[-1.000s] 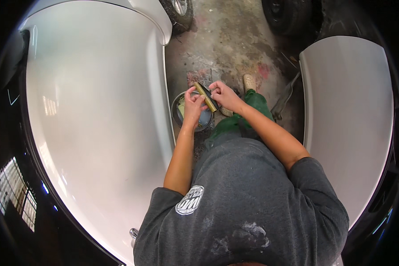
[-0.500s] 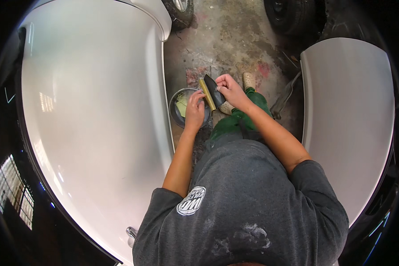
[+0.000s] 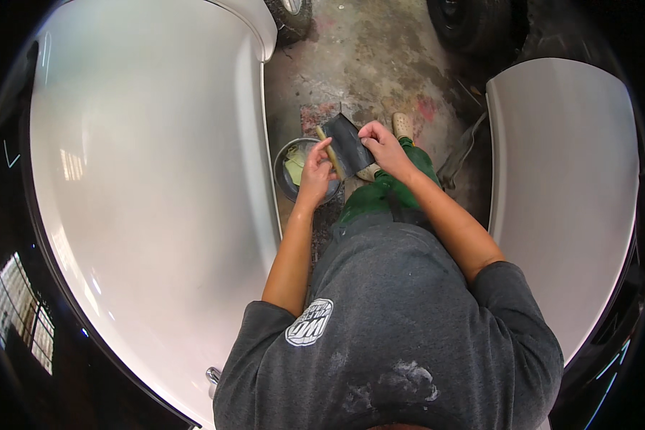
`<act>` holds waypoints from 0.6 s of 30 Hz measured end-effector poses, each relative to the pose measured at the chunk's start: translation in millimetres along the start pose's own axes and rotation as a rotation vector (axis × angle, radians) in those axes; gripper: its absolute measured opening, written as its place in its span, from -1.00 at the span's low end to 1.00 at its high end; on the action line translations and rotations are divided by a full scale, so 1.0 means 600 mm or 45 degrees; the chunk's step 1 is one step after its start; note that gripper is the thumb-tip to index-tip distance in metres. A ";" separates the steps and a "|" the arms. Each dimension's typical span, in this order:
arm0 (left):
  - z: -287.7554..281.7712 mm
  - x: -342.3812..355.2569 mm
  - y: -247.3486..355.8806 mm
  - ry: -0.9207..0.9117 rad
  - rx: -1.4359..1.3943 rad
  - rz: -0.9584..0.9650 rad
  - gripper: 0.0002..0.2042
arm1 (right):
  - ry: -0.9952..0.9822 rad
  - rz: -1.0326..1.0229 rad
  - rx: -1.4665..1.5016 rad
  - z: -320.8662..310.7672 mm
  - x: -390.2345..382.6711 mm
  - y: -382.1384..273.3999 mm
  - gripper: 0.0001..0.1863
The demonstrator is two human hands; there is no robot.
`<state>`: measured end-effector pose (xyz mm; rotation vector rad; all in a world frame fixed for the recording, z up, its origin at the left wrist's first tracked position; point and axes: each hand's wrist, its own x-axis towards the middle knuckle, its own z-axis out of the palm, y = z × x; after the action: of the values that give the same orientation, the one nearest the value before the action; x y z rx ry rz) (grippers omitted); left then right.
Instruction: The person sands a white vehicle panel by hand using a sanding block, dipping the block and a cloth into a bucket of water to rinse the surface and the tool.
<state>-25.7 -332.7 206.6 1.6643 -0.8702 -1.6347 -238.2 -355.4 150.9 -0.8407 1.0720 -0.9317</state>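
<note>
My left hand (image 3: 315,176) is closed around a narrow yellowish block (image 3: 337,165), thumb and fingers on its near side. Against the block's right side lies a dark grey sheet that looks like sandpaper (image 3: 347,145), spread out and slightly bent. My right hand (image 3: 385,149) pinches the sheet's right edge between thumb and fingers. Just beneath my left hand, a round dark bucket (image 3: 279,176) stands on the floor with pale yellow-green pieces (image 3: 294,167) in it.
A large whitish car panel (image 3: 150,179) with a door handle (image 3: 213,375) fills the left side. Another pale curved panel (image 3: 562,186) stands at the right. Tyres (image 3: 469,25) show at the top. The concrete floor (image 3: 380,57) is stained, and a grey cloth-like strip (image 3: 466,150) lies near the right panel.
The dark sheet has opened out wider from the block and turned its face up. My right hand has moved slightly to the right with its edge; the block has tilted.
</note>
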 end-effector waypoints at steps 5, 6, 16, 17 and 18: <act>-0.009 0.002 -0.021 -0.149 0.004 0.007 -0.63 | 0.038 -0.010 -0.254 0.012 -0.002 0.009 -0.78; -0.006 0.004 -0.027 -0.151 0.009 0.006 -0.63 | 0.041 -0.010 -0.249 0.012 -0.002 0.016 -0.78; -0.295 0.145 -0.374 0.694 0.439 -0.107 -0.64 | 0.051 0.230 -0.521 -0.011 -0.051 0.123 -0.78; -0.331 0.164 -0.420 0.704 0.087 -0.217 -0.63 | 0.040 0.298 -0.509 -0.017 -0.059 0.142 -0.78; -0.334 0.184 -0.437 0.704 0.018 -0.242 -0.61 | 0.038 0.323 -0.533 -0.027 -0.064 0.165 -0.78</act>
<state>181.2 -273.4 -67.4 2.1123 -0.4562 -1.1765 -240.9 -284.7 70.4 -1.0036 1.3904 -0.5132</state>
